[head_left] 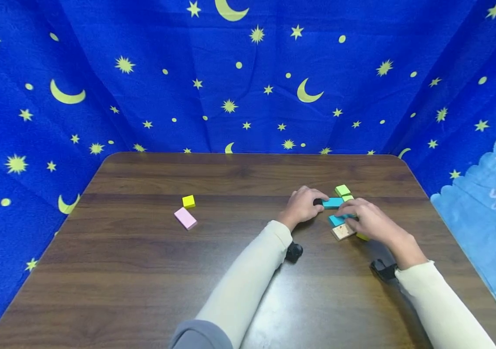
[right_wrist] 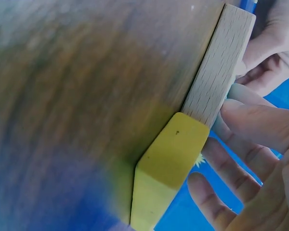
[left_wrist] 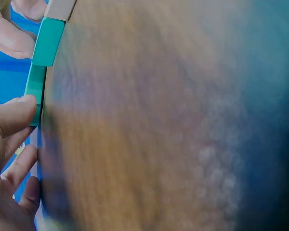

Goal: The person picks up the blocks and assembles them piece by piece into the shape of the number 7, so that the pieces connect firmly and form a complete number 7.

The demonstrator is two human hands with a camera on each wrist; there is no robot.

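My left hand (head_left: 302,206) pinches the left end of a blue block (head_left: 332,203) between thumb and fingertips. My right hand (head_left: 367,220) reaches over a second blue block (head_left: 336,220) just nearer to me and pinches it, covering its right part. A plain wooden block (head_left: 343,231) lies along the near side of that second block. Beside it is a yellow block (right_wrist: 171,159), mostly hidden under the right hand in the head view. Light green blocks (head_left: 342,190) sit beyond the right hand, at the far blue block's right end.
On the left of the brown table (head_left: 143,281) lie a small yellow block (head_left: 188,201) and a pink block (head_left: 185,218), close together. Blue curtains (head_left: 165,97) with stars and moons stand behind the table and along its sides.
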